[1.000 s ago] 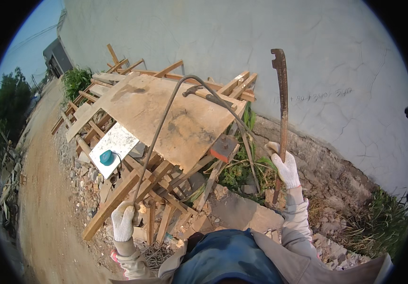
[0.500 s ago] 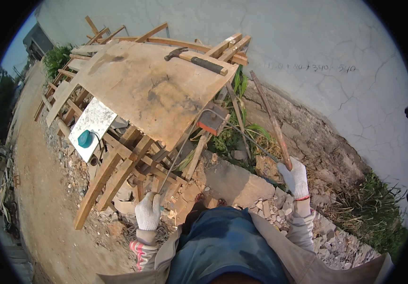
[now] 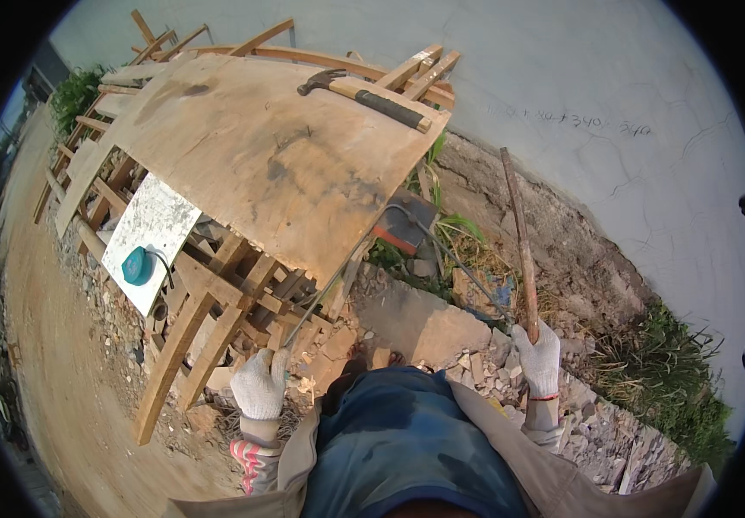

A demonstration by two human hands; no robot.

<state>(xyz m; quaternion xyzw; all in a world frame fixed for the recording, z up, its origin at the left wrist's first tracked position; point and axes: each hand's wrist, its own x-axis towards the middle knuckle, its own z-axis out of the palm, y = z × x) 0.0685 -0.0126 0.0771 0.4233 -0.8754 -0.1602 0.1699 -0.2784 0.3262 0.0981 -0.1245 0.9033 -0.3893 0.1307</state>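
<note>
My left hand (image 3: 258,384), in a white knitted glove, is closed on one end of a thin bent metal rod (image 3: 325,292). The rod rises to a curve by the plywood's near right corner. Its other leg runs down to my right hand (image 3: 538,358), also gloved in white. That hand grips a long brown wooden stick (image 3: 521,237), which points up and away. Whether it also holds the rod's end cannot be made out. Beneath the rod's bend is a dark block (image 3: 409,226) with an orange-red side. A claw hammer (image 3: 364,97) lies on the plywood sheet (image 3: 243,155).
A teal round object (image 3: 137,266) with a dark strap rests on a white board (image 3: 153,226) at the left. Wooden beams (image 3: 174,367) jut toward me below the plywood. Broken rubble (image 3: 601,423) and grass (image 3: 675,371) lie along the cracked grey wall (image 3: 614,78).
The wooden stick has tilted more upright, and my right hand is slightly lower. My left hand has shifted a little left. The whole view has turned slightly.
</note>
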